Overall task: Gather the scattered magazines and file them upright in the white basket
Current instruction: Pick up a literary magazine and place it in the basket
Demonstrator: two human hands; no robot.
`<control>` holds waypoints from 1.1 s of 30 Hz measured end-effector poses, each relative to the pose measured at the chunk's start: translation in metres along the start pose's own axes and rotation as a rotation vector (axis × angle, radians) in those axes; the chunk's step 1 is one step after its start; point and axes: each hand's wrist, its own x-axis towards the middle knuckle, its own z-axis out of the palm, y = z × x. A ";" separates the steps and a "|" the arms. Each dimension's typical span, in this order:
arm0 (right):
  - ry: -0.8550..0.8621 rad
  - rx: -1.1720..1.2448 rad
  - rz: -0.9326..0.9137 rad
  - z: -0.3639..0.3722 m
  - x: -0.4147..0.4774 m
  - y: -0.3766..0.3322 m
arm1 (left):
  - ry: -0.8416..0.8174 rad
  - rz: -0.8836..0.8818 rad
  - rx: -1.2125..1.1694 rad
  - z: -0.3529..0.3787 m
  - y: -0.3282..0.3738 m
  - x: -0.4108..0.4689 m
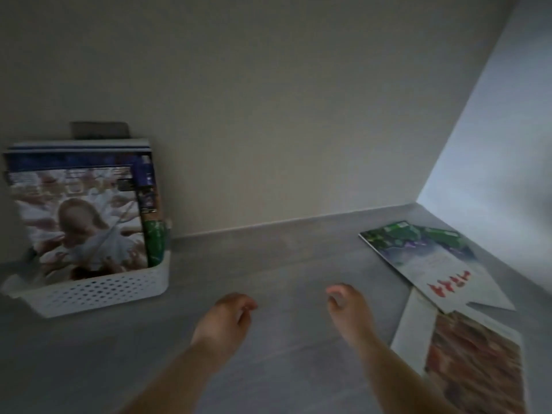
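- Right now your left hand (pixel 224 319) hangs over the bare grey floor (pixel 268 264) at centre frame, fingers curled loosely inward and gripping nothing.
- Your right hand (pixel 348 306) sits just beside it, a little further forward, fingers bent in towards the palm and likewise empty; motion blur softens both hands, so how tightly they are curled is hard to judge.
- Off to your left, the white basket (pixel 98 291) stands on the floor against the wall (pixel 268 115), its perforated front facing you.
- Several magazines (pixel 80 222) already stand upright inside it; the front one shows a pale, whitish cover picture, with darker blue covers behind and a green edge at the basket's right end.
- Off to your right, near the corner, a green-and-white magazine (pixel 424 252) with red lettering lies flat on the floor.
- Its near corner overlaps a second flat magazine (pixel 475 363), whose cover is reddish-brown with a white margin, closer to you at the frame's right edge.
- Both loose magazines lie well apart from the basket, with your hands between them.
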 end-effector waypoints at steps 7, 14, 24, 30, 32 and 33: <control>-0.025 -0.406 0.144 -0.078 0.008 0.141 | -0.234 0.037 0.300 0.115 0.041 0.013; -0.097 -0.423 0.021 -0.081 -0.002 0.205 | -0.235 0.148 0.544 0.158 0.057 0.008; -0.046 -0.288 -0.042 -0.080 -0.003 0.217 | -0.468 0.363 0.695 0.228 0.144 0.099; -0.070 -0.312 -0.053 -0.079 -0.002 0.219 | -0.461 0.557 0.929 0.277 0.204 0.147; -0.042 -0.342 -0.037 -0.083 -0.002 0.216 | -0.442 0.600 1.029 0.285 0.212 0.161; -0.016 -0.356 -0.048 -0.085 -0.002 0.215 | -0.450 0.624 1.083 0.287 0.215 0.167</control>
